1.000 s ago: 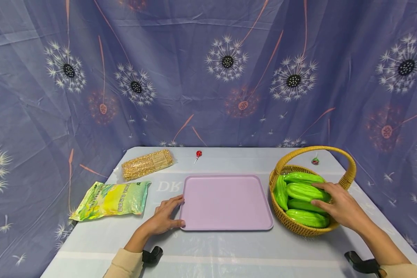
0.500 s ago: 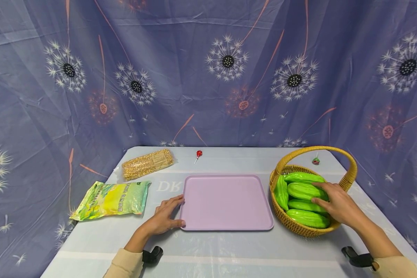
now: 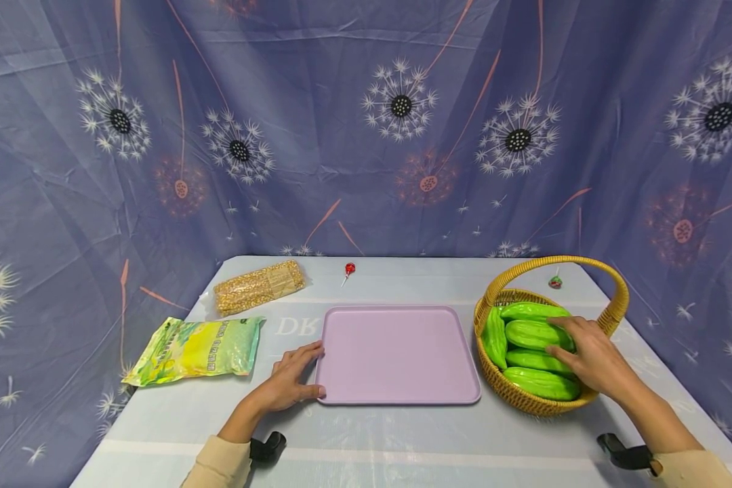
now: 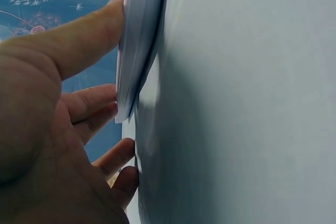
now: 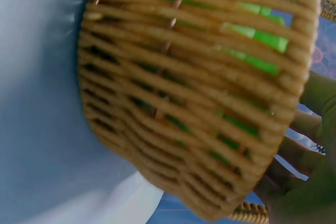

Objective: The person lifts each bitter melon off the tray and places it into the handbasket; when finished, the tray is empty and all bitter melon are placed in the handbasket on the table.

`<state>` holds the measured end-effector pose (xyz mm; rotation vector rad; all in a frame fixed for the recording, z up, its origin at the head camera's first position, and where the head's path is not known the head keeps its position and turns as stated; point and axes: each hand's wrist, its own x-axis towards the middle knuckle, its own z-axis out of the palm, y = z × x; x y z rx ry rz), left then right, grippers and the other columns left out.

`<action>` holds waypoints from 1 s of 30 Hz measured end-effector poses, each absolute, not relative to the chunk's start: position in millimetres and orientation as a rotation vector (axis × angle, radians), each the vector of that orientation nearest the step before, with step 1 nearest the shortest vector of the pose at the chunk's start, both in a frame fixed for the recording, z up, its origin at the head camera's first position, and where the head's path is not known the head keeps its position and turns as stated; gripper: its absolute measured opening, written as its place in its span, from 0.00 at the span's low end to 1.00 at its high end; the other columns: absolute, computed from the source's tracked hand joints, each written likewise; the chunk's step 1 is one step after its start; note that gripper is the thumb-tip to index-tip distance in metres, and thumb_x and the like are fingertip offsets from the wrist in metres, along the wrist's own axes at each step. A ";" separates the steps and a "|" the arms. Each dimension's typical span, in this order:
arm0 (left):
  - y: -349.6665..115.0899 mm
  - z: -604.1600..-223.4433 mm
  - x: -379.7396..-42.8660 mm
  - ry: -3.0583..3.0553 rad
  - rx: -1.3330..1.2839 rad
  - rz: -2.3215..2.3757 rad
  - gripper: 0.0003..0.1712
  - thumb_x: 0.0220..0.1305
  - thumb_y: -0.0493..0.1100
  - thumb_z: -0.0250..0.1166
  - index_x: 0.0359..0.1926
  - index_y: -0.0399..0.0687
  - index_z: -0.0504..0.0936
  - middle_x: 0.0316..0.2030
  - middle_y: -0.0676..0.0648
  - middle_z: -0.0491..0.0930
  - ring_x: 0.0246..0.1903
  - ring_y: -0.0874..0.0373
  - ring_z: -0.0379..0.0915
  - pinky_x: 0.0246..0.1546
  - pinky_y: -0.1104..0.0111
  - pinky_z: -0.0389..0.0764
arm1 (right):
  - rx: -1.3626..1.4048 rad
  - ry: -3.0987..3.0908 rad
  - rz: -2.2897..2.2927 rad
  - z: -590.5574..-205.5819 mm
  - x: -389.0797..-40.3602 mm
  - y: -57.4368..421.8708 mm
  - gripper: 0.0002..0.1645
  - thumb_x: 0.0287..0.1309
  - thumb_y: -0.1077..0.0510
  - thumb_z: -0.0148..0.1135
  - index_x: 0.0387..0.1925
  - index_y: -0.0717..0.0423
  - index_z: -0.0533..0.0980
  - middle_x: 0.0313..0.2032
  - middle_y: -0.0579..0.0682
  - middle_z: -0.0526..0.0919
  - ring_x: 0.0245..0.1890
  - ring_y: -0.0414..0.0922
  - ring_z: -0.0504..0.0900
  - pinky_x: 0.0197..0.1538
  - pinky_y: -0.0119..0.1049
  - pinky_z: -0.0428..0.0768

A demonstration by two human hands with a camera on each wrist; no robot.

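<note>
A flat lilac tray [image 3: 398,356] lies on the white table. My left hand [image 3: 289,383] rests at its left side, thumb at the near corner and fingers along the edge. In the left wrist view, the thumb and fingertips touch the tray rim [image 4: 139,40]. To the right stands a wicker basket [image 3: 527,405] with a tall handle, filled with several glossy green ridged gourds [image 3: 541,383]. My right hand [image 3: 594,356] reaches over its right rim, thumb and fingers around the right end of an upper gourd [image 3: 535,335]. Basket weave hides that grip in the right wrist view.
At the left lies a green and yellow plastic bag [image 3: 198,347], with a clear packet of golden grains [image 3: 259,288] behind it. A red lollipop [image 3: 350,269] lies at the back, and a green and red one [image 3: 555,281] behind the basket. A patterned curtain [image 3: 317,135] hangs behind.
My right wrist has shifted slightly to the left, while the fingers stay at the same gourd. The left hand and the tray have not moved.
</note>
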<state>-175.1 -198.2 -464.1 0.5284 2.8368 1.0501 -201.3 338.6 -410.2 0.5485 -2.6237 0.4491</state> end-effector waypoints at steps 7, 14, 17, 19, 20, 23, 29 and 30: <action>-198.1 -461.0 -174.1 2.834 0.530 1.045 0.44 0.49 0.51 0.72 0.66 0.43 0.66 0.70 0.46 0.60 0.64 0.45 0.55 0.52 0.53 0.55 | 0.588 -2.525 0.486 -399.7 -193.6 320.2 0.32 0.43 0.60 0.73 0.52 0.63 0.73 0.48 0.65 0.77 0.46 0.61 0.71 0.46 0.54 0.65; -195.8 -457.4 -173.1 2.831 0.502 1.053 0.43 0.50 0.50 0.72 0.65 0.41 0.67 0.69 0.45 0.61 0.64 0.45 0.55 0.55 0.50 0.56 | 0.629 -2.486 0.524 -392.5 -185.3 299.0 0.32 0.41 0.60 0.73 0.52 0.63 0.73 0.49 0.63 0.76 0.48 0.58 0.69 0.47 0.51 0.64; -194.1 -455.3 -172.5 2.836 0.482 1.083 0.41 0.52 0.49 0.70 0.64 0.41 0.67 0.68 0.44 0.62 0.65 0.44 0.54 0.58 0.46 0.54 | 0.646 -2.472 0.551 -391.8 -182.0 289.6 0.33 0.41 0.60 0.74 0.52 0.63 0.73 0.50 0.61 0.76 0.50 0.58 0.68 0.48 0.51 0.63; -193.1 -453.0 -171.9 2.853 0.475 1.101 0.39 0.53 0.49 0.69 0.64 0.41 0.68 0.68 0.44 0.63 0.65 0.44 0.54 0.58 0.45 0.53 | 0.653 -2.460 0.563 -391.8 -179.4 282.4 0.33 0.41 0.60 0.74 0.52 0.62 0.73 0.51 0.60 0.76 0.51 0.56 0.68 0.49 0.49 0.63; -192.6 -451.7 -171.6 2.865 0.473 1.107 0.38 0.54 0.49 0.68 0.64 0.41 0.68 0.68 0.43 0.63 0.65 0.44 0.55 0.58 0.46 0.53 | 0.655 -2.455 0.565 -392.0 -178.0 278.7 0.33 0.42 0.60 0.74 0.53 0.62 0.73 0.51 0.59 0.76 0.51 0.55 0.69 0.49 0.49 0.63; -190.9 -447.2 -171.0 2.907 0.469 1.124 0.35 0.57 0.48 0.66 0.64 0.42 0.69 0.67 0.43 0.64 0.64 0.44 0.55 0.55 0.49 0.55 | 0.665 -2.439 0.584 -392.8 -174.4 267.7 0.33 0.42 0.60 0.73 0.53 0.61 0.74 0.51 0.58 0.76 0.51 0.54 0.69 0.49 0.47 0.63; -186.1 -439.9 -169.0 2.996 0.464 1.120 0.33 0.59 0.47 0.65 0.64 0.44 0.69 0.67 0.44 0.64 0.64 0.46 0.56 0.54 0.53 0.57 | 0.722 -2.365 0.599 -396.7 -173.0 247.5 0.34 0.38 0.61 0.74 0.52 0.63 0.74 0.51 0.59 0.76 0.51 0.55 0.69 0.51 0.45 0.62; -185.2 -438.9 -168.4 3.012 0.467 1.112 0.33 0.59 0.47 0.64 0.64 0.44 0.68 0.67 0.44 0.64 0.64 0.46 0.56 0.54 0.53 0.57 | 0.730 -2.353 0.597 -397.7 -173.3 244.5 0.34 0.38 0.61 0.74 0.51 0.64 0.75 0.51 0.59 0.76 0.51 0.55 0.70 0.52 0.45 0.62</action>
